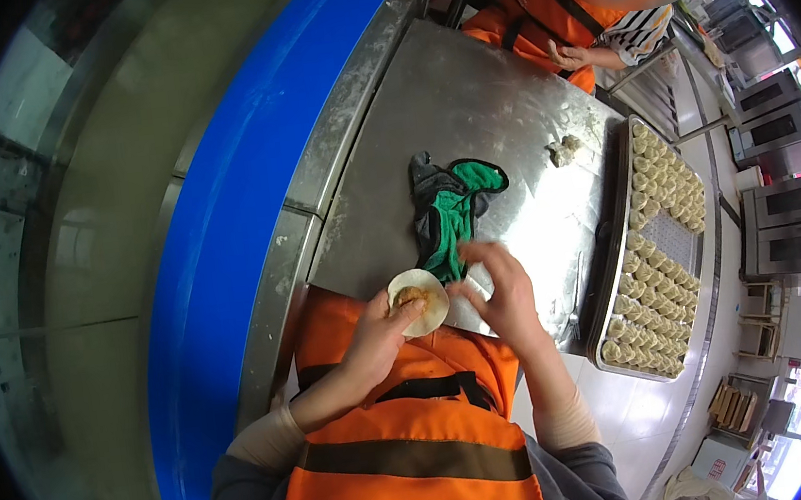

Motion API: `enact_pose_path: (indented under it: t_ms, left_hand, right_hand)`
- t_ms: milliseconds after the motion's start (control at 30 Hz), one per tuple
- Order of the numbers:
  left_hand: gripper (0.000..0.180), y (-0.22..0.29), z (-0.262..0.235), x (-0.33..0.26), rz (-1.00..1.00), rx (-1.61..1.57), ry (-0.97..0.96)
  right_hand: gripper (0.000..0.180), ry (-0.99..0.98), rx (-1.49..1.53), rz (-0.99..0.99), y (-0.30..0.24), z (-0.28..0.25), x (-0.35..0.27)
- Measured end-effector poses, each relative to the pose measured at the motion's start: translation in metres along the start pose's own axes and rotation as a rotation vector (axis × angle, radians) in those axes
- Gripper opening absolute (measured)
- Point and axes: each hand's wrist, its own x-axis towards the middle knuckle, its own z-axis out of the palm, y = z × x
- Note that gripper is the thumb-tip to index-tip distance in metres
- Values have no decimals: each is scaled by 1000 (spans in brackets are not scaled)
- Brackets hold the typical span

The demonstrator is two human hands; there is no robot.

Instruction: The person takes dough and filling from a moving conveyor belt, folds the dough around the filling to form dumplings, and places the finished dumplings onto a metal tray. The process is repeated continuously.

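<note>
My left hand (371, 345) is closed around the edge of a round, pale dough wrapper (437, 311), its thumb lying over the wrapper's face. A small mound of brownish filling (409, 296) sits on the wrapper, partly covered by the thumb. Just right of the wrapper, my right hand (505, 296) is raised with its fingers apart and nothing visible in it. The fingers are slightly blurred and look clear of the dough. Beyond both hands, a crumpled green and dark grey cloth (453, 228) lies on the steel table (382, 169).
On the right, a large tray (675, 239) carries rows of folded dumplings (651, 307). A blue conveyor belt (224, 239) runs along the left. Small scraps (563, 150) lie on the table's far right. Across the table stands a co-worker (541, 11) in an orange apron.
</note>
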Motion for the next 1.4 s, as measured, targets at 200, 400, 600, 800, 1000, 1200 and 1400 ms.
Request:
enact_pose_path:
  t_ms: [200,400,600,800,1000,1200,1400]
  left_hand:
    - [31,14,7,-2,-37,-152,-60]
    - [30,17,10,-1,-7,0,-55]
    - [33,5,8,-2,108,177,-64]
    - [29,4,17,-5,36,292,-163]
    - [25,-3,14,-7,72,509,-49]
    - [26,-17,14,-3,289,660,-46]
    - [29,0,17,-5,48,539,-114]
  right_hand:
    - [47,131,-235,39,56,48,19]
    - [30,23,-352,140,65,36,16]
    - [42,281,-181,-58,20,9,-26]
    - [14,55,838,507,11,37,-51]
    - [9,-16,602,391,6,30,-53]
    - [7,101,591,286,-13,24,-46]
    - [14,14,471,273,1,26,-52]
